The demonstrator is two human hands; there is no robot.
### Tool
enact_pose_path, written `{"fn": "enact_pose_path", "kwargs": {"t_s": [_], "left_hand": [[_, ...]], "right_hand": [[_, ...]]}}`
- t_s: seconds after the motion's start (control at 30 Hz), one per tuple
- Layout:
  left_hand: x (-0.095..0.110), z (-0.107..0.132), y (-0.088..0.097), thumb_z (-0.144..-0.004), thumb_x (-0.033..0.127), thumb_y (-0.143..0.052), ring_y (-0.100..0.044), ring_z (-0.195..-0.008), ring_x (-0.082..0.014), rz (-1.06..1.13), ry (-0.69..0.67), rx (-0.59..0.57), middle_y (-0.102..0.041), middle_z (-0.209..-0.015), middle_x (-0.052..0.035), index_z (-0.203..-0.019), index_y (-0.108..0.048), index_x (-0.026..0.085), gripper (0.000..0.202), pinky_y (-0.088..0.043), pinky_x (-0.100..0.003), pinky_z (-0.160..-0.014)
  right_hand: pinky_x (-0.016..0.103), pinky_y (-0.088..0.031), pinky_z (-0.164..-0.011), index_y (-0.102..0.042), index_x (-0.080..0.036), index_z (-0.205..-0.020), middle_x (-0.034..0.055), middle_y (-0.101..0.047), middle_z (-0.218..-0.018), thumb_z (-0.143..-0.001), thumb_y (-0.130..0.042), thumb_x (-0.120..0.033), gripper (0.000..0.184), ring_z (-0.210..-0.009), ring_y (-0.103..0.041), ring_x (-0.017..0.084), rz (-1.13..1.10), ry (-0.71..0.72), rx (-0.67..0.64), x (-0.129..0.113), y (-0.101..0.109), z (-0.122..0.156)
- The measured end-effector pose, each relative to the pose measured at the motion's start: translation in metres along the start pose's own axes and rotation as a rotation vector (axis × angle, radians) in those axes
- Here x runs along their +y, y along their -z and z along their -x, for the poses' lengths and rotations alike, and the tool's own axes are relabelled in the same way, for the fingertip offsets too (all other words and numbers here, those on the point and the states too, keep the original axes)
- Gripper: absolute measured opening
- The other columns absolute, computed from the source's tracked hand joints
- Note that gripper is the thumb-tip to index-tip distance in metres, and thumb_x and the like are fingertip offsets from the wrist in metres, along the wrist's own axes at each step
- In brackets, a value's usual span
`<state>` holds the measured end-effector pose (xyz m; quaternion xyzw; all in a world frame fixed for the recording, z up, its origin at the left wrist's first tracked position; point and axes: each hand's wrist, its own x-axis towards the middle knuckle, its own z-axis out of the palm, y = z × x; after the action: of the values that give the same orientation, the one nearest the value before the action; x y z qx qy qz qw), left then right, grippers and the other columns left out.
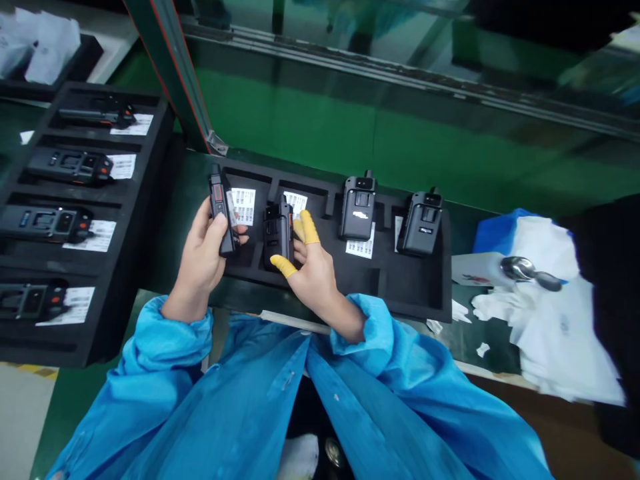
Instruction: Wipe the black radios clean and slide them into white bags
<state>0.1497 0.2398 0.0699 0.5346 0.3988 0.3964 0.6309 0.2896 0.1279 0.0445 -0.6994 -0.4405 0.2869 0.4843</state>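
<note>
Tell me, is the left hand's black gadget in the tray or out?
Out. The left hand holds the black gadget above the tray, over a paper label.

The left hand (203, 257) grips a slim black device (221, 210) upright above the left end of a black foam tray (400, 283). The right hand (310, 263), with yellow finger covers (284, 265) on thumb and fingers, holds a second black device (278, 235) standing in the tray. Two more devices (358, 207) stand in slots further right, with printed labels (244, 205) beside them. Another tray (120, 280) of devices lies at the left, and white cloths (560, 333) and a spoon (527, 271) sit at the right on the green surface (325, 133).
</note>
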Motion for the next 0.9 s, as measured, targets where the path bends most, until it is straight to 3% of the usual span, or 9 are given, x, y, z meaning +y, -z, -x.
{"fn": "enact_pose_path", "kwargs": {"t_s": [0.13,0.3,0.43,0.57,0.63,0.7,0.77,0.9], "left_hand": [[-0.006,0.005,-0.001,-0.072,0.046,-0.073,-0.067,-0.089,-0.0196,0.103,0.07,-0.07,-0.065,-0.111,-0.0052,-0.124,-0.054,0.027,0.059,-0.058,-0.031,-0.075],[-0.019,0.009,0.002,-0.065,0.042,-0.079,-0.067,-0.092,-0.0182,0.141,0.048,-0.093,-0.064,-0.115,-0.0047,-0.127,-0.052,0.028,0.069,-0.057,-0.031,-0.081],[-0.023,0.009,0.003,-0.062,0.042,-0.081,-0.066,-0.094,-0.0186,0.094,0.025,-0.088,-0.064,-0.114,-0.0058,-0.121,-0.055,0.025,0.067,-0.056,-0.032,-0.084],[-0.021,0.01,0.001,-0.056,0.039,-0.084,-0.065,-0.095,-0.0189,0.074,0.017,-0.097,-0.065,-0.112,-0.0055,-0.113,-0.058,0.022,0.065,-0.053,-0.034,-0.091],[-0.019,0.012,0.001,-0.054,0.038,-0.085,-0.065,-0.095,-0.0194,0.066,0.034,-0.099,-0.065,-0.11,-0.0052,-0.111,-0.058,0.021,0.065,-0.052,-0.036,-0.092],[-0.02,0.014,0.002,-0.053,0.038,-0.085,-0.065,-0.097,-0.0213,0.023,0.021,-0.092,-0.065,-0.108,-0.0058,-0.115,-0.056,0.021,0.07,-0.052,-0.038,-0.092],[-0.021,0.016,0.002,-0.054,0.038,-0.085,-0.062,-0.106,-0.0248,-0.072,-0.079,-0.067,-0.062,-0.114,-0.0077,-0.124,-0.05,0.022,0.08,-0.051,-0.04,-0.095],[-0.023,0.017,0.002,-0.062,0.033,-0.079,-0.049,-0.125,-0.029,-0.431,-0.484,0.047,-0.049,-0.128,-0.0098,-0.131,-0.041,0.024,0.079,-0.04,-0.046,-0.108]], "right_hand": [[0.046,-0.052,-0.102,-0.002,-0.026,-0.156,0.0147,-0.048,-0.146,-0.068,-0.077,-0.052,0.118,-0.121,-0.059,0.029,-0.032,0.006,0.023,-0.004,-0.006,0.001],[0.049,-0.053,-0.099,-0.003,-0.024,-0.156,0.0175,-0.049,-0.141,-0.065,-0.077,-0.058,0.121,-0.117,-0.061,0.033,0.064,0.024,0.039,-0.009,-0.011,-0.001],[0.048,-0.053,-0.098,-0.019,-0.022,-0.154,0.0173,-0.051,-0.138,-0.071,-0.075,-0.047,0.103,-0.113,-0.062,0.032,0.089,0.01,0.021,-0.016,-0.011,-0.011],[0.053,-0.051,-0.098,-0.048,-0.02,-0.137,0.0117,-0.069,-0.112,-0.07,-0.071,-0.034,0.072,-0.105,-0.066,0.032,0.139,-0.099,-0.067,-0.021,-0.004,-0.025],[0.052,-0.05,-0.098,-0.058,-0.02,-0.125,0.0088,-0.072,-0.104,-0.068,-0.068,-0.028,0.058,-0.1,-0.068,0.03,0.092,-0.137,-0.059,-0.02,0.001,-0.028],[0.048,-0.051,-0.098,-0.058,-0.021,-0.118,0.0076,-0.071,-0.107,-0.065,-0.064,-0.024,0.053,-0.1,-0.068,0.027,-0.056,-0.145,-0.015,-0.016,0.007,-0.026],[0.044,-0.051,-0.099,-0.055,-0.022,-0.113,0.0065,-0.069,-0.111,-0.062,-0.063,-0.023,0.052,-0.103,-0.067,0.023,-0.232,-0.1,0.017,-0.011,0.013,-0.022],[0.041,-0.053,-0.095,-0.052,-0.027,-0.104,0.0028,-0.066,-0.103,-0.063,-0.07,-0.029,0.045,-0.099,-0.065,0.019,-0.333,0.067,0.097,-0.001,0.022,-0.007]]}}
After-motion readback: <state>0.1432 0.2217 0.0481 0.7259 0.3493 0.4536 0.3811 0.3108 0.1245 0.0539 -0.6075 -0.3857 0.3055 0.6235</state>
